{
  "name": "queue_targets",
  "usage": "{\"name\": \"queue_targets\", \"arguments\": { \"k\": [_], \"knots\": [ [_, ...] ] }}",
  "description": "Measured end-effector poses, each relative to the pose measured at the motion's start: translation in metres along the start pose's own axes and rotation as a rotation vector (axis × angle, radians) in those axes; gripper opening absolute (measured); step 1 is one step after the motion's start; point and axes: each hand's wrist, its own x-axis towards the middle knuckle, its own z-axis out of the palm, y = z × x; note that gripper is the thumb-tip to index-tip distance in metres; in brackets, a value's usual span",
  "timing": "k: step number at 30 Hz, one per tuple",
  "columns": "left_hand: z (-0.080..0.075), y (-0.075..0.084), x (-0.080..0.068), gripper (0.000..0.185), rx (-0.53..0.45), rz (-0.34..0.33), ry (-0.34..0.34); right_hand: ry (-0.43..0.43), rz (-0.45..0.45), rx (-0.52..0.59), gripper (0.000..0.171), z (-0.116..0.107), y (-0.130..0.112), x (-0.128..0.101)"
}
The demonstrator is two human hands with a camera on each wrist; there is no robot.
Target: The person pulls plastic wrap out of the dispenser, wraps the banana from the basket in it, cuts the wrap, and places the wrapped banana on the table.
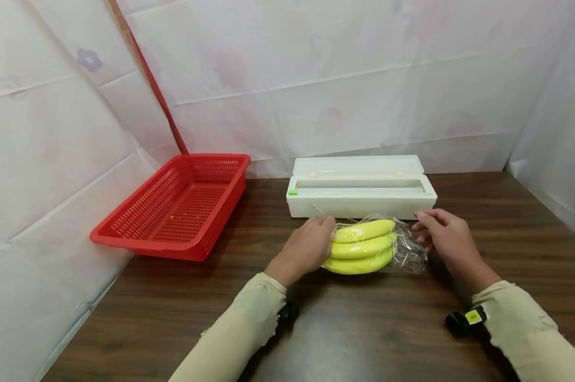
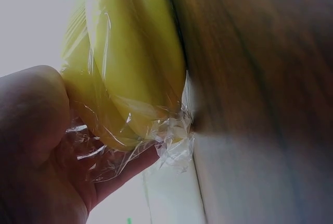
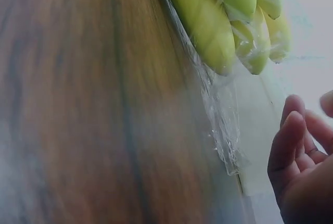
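Observation:
A bunch of yellow bananas [image 1: 361,246] lies on the dark wooden table [image 1: 363,329], wrapped in clear cling film [image 1: 409,254]. My left hand [image 1: 326,236] grips the left end of the bunch, thumb and fingers curled round the film there. In the left wrist view the bananas [image 2: 130,62] fill the frame and crumpled film [image 2: 171,140] bunches at their tips. My right hand [image 1: 423,233] hovers at the right end with fingers loosely bent. The right wrist view shows its fingers [image 3: 291,140] apart from the loose film tail [image 3: 223,130] trailing off the bananas [image 3: 218,21].
A white cling-film dispenser box [image 1: 361,193] with its lid open stands just behind the bananas. A red plastic basket [image 1: 177,207] sits at the back left, against the white cloth wall. Cloth walls close in the table on three sides.

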Motion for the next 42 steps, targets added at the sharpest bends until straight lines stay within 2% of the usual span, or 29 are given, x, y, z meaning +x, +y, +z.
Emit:
{"name": "queue_targets", "arguments": {
  "k": [3,7,11,16,20,23,32,38,42],
  "knots": [
    [0.001,0.000,0.000,0.012,-0.004,0.003,0.005,-0.027,-0.038,0.002,0.051,0.000,-0.002,0.000],
    [0.001,0.000,0.001,0.013,-0.004,0.001,0.007,-0.125,-0.105,-0.066,0.052,0.002,-0.004,-0.002],
    [0.000,0.000,0.001,0.013,-0.009,-0.004,0.003,-0.164,-0.150,-0.152,0.046,0.007,-0.005,-0.003],
    [0.001,0.000,0.001,0.013,-0.015,0.008,0.008,-0.107,-0.178,-0.264,0.037,0.010,-0.006,-0.004],
    [0.001,-0.001,0.001,0.013,-0.012,0.039,0.027,-0.049,-0.166,-0.340,0.039,0.011,-0.009,-0.002],
    [0.000,-0.001,0.000,0.014,0.003,0.060,0.040,-0.042,-0.151,-0.369,0.040,0.012,-0.010,0.001],
    [0.001,-0.001,0.000,0.014,0.023,0.090,0.054,-0.056,-0.064,-0.293,0.045,0.015,-0.004,0.004],
    [0.001,-0.002,0.001,0.014,0.038,0.103,0.052,0.015,-0.106,-0.279,0.043,0.017,-0.011,0.006],
    [0.000,-0.002,0.001,0.016,0.028,0.112,0.049,-0.020,-0.117,-0.273,0.042,0.018,-0.011,0.010]
  ]
}}
